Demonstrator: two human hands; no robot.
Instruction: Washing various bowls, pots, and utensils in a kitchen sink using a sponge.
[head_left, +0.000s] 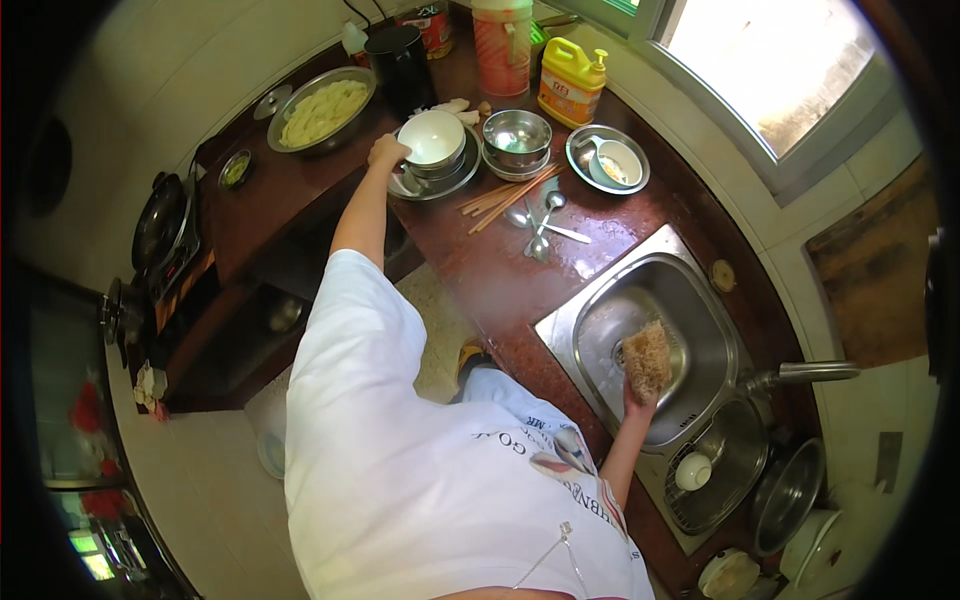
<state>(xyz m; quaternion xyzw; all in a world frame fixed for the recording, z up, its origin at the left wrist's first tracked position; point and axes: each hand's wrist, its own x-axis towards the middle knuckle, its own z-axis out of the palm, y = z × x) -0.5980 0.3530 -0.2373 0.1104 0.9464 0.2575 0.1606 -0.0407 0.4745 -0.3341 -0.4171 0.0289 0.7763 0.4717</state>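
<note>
My left hand reaches to the back of the counter and grips the rim side of a stack there; whether it holds the white bowl or a piece beneath it, I cannot tell. That stack rests on a metal plate. Over the larger sink basin, my right hand holds a brown, fibrous loofah scrubber. Wooden chopsticks and several metal spoons lie on the counter between the hands. Stacked metal bowls stand beside the white bowl.
A metal dish holds a handled cup. Behind are a yellow detergent jug, a red pitcher and a black kettle. A faucet projects at right; a small white bowl sits in the smaller basin's rack.
</note>
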